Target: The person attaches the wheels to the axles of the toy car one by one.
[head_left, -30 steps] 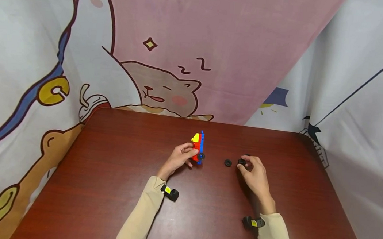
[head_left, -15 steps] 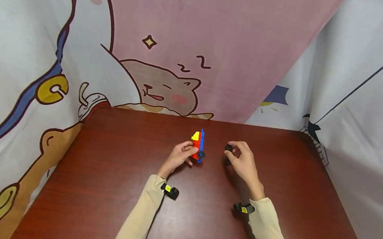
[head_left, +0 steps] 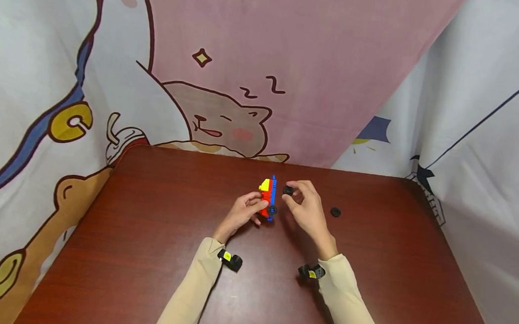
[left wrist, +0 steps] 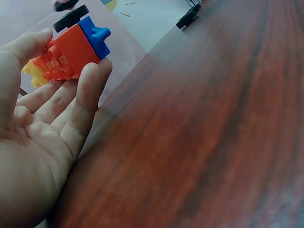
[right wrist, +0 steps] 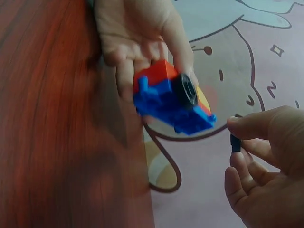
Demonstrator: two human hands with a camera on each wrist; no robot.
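My left hand grips a small toy car of red, yellow and blue bricks, turned on its side so the blue base faces right. One black wheel sits on the base, at the end nearer me. To the right of the car, my right hand pinches a loose black wheel between thumb and fingers, apart from the base. The right wrist view shows this wheel edge-on, close to the blue underside. At the top of the left wrist view, the held wheel is partly cut off.
Another black wheel lies on the brown table, right of my right hand. Dark parts near the table edge show small in the left wrist view. A curtain with a cartoon print hangs behind the table.
My right hand has taken a wheel from the table and carried it left and away from me, to beside the car. A wheel left of it earlier is now hidden. My left hand has stayed put.
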